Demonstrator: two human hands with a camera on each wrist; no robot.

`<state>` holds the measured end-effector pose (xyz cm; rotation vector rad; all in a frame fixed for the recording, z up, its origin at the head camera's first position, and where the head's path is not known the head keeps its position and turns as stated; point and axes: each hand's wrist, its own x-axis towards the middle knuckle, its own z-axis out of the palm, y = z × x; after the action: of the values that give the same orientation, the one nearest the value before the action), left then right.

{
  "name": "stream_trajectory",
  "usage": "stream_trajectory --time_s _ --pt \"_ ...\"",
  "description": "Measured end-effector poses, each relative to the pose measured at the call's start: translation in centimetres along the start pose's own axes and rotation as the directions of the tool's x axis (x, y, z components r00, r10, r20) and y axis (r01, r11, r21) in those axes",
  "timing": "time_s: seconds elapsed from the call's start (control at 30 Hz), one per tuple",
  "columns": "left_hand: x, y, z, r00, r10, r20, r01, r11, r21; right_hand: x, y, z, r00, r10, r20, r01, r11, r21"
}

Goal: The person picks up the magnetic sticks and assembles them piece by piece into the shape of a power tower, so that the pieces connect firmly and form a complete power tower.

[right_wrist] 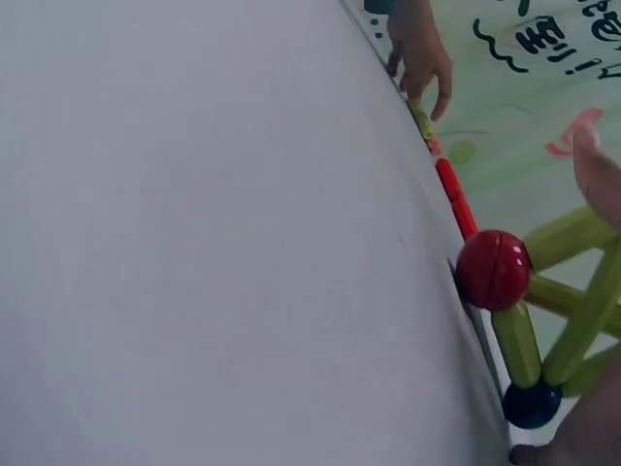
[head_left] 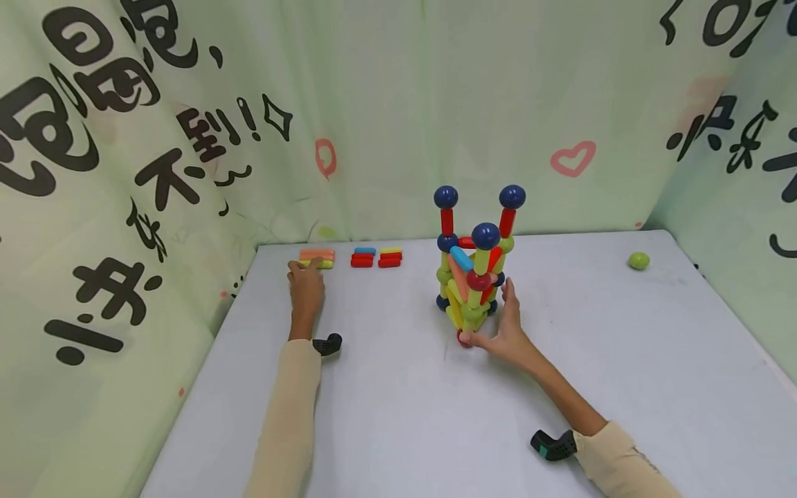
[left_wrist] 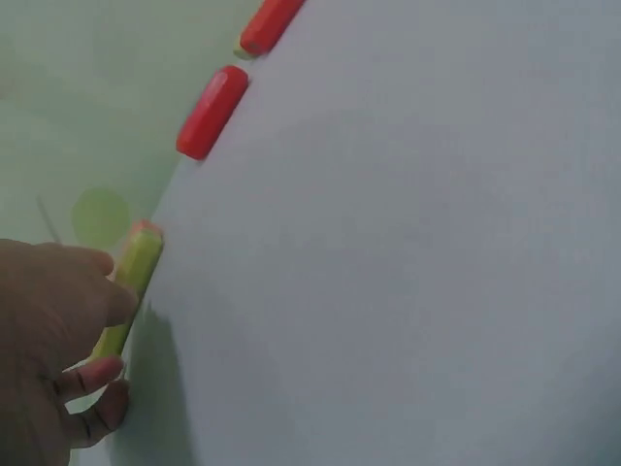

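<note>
In the head view, my left hand (head_left: pixel 306 287) is at the back left, its fingers on a short yellow-green rod (head_left: pixel 325 264) beside orange rods (head_left: pixel 317 254). The left wrist view shows thumb and finger pinching that rod (left_wrist: pixel 141 262) at the table's edge. My right hand (head_left: pixel 513 339) holds the base of a tall magnetic stick-and-ball structure (head_left: pixel 474 294), thumb at the low red ball (head_left: pixel 463 339) and fingers up its right side. Three navy balls (head_left: pixel 486 236) top its uprights. In the right wrist view, a red ball (right_wrist: pixel 493 270) and yellow-green rods show between the fingers.
Blue and red rods (head_left: pixel 362 261) and yellow and red rods (head_left: pixel 390 259) lie in two small groups along the back edge. A lone green ball (head_left: pixel 638 261) sits at the back right. Pale green curtains (head_left: pixel 386 124) with black writing hang behind and beside the white table (head_left: pixel 398 415).
</note>
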<state>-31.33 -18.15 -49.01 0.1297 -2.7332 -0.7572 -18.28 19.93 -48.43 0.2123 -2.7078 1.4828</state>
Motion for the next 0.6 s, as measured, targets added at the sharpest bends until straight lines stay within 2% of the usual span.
stream_trajectory --time_s 0.1,0.2,0.33,0.47,0.6 --pt "0.5 -0.4 0.3 0.999 0.036 -0.013 -0.036 0.998 0.043 0.2 0.0 1.0 1.0 0.017 -0.009 -0.017 1.0 0.014" --pt "0.9 -0.8 0.5 0.998 0.058 -0.002 -0.058 0.995 0.08 0.5 0.1 1.9 0.998 -0.027 -0.062 0.029 0.999 0.04" --pt "1.4 -1.2 0.5 0.995 0.097 0.018 -0.099 0.987 0.126 0.9 0.3 2.8 0.99 -0.066 -0.128 0.069 0.997 0.022" --pt "1.5 -1.1 -0.2 0.993 0.108 0.04 -0.113 0.977 0.18 0.9 0.3 3.2 0.99 -0.035 -0.136 0.034 0.999 -0.016" --pt "1.2 -0.3 -1.0 0.992 0.098 0.073 -0.113 0.964 0.239 0.9 0.1 3.1 0.993 0.001 -0.117 -0.006 0.999 -0.048"
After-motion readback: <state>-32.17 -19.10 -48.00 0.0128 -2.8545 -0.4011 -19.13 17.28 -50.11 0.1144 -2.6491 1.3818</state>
